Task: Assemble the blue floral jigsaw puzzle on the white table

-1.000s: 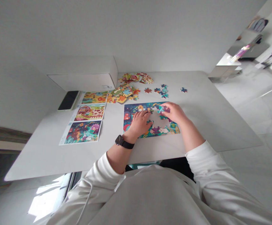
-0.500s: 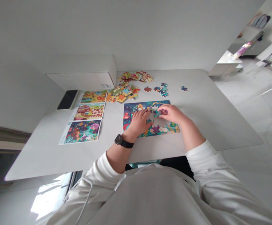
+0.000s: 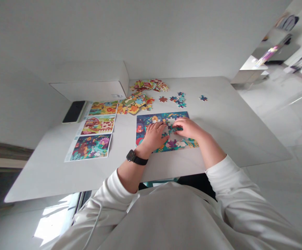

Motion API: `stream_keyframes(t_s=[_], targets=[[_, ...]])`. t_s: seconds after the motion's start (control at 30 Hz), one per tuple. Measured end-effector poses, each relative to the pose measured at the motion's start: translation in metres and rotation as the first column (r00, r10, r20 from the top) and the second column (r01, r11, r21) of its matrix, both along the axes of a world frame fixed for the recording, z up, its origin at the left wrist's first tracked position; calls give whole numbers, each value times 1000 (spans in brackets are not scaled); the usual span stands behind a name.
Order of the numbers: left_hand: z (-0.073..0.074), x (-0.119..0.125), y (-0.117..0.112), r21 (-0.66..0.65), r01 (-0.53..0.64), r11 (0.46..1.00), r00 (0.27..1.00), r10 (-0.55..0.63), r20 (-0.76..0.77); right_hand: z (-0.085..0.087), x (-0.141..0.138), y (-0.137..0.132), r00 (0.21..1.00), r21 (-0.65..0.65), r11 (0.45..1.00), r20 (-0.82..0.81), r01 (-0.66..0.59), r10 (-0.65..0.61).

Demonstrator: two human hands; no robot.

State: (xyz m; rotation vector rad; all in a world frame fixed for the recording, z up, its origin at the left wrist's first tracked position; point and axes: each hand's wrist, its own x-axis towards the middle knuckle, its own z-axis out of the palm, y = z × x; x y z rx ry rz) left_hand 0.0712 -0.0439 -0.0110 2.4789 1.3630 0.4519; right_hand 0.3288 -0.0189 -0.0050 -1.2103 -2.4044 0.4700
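Observation:
A partly assembled jigsaw puzzle point(image 3: 143, 118) with a dark blue border lies before me, pale gaps showing in its middle. My left hand point(image 3: 154, 136) rests on its left half, fingers spread over the joined pieces; a black watch is on that wrist. Over the gap in the right half, my right hand point(image 3: 187, 127) pinches a teal puzzle piece point(image 3: 173, 130) between thumb and fingers. The piece lies low against the puzzle, partly covered by the fingers; whether it is seated I cannot tell.
Loose dark pieces point(image 3: 178, 100) lie behind the puzzle, with a brown piece point(image 3: 163, 99) and a single blue piece point(image 3: 203, 98) nearby. Yellow pieces point(image 3: 134, 104) are heaped beside three picture sheets point(image 3: 91, 147). A phone point(image 3: 74, 111) and a white box point(image 3: 88, 90) are at left.
My right hand has shifted slightly left with the teal puzzle piece, its fingers now reaching further over the gap. My left hand stays in place on the puzzle.

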Motion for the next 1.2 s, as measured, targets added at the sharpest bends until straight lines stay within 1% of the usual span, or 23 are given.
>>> stream_keyframes(t_s=[0.27,0.6,0.77,0.87,0.93,1.03,1.2], targets=[[1,1,-1,6,-6,1000,1000,6,3,1,-1,-2,999,5,999,-14,35,-34],[6,2,-2,-27,-3,1000,1000,2,-29,1,1,-2,997,-1,997,-21,74,-74],[5,1,-1,-23,7,1000,1000,-7,-13,1,1,-2,996,-2,996,-7,94,-94],[4,1,-1,-23,9,1000,1000,-9,-11,-1,3,-2,995,0,996,-38,93,-93],[4,1,-1,-23,3,1000,1000,-3,-13,-3,5,-1,992,-9,993,-53,114,-114],[6,2,-2,-23,0,1000,1000,0,-18,-6,7,-1,986,-41,986,-33,164,-165],[8,2,-3,-29,7,1000,1000,-7,-24,-7,8,-1,983,-68,981,-17,180,-181]])
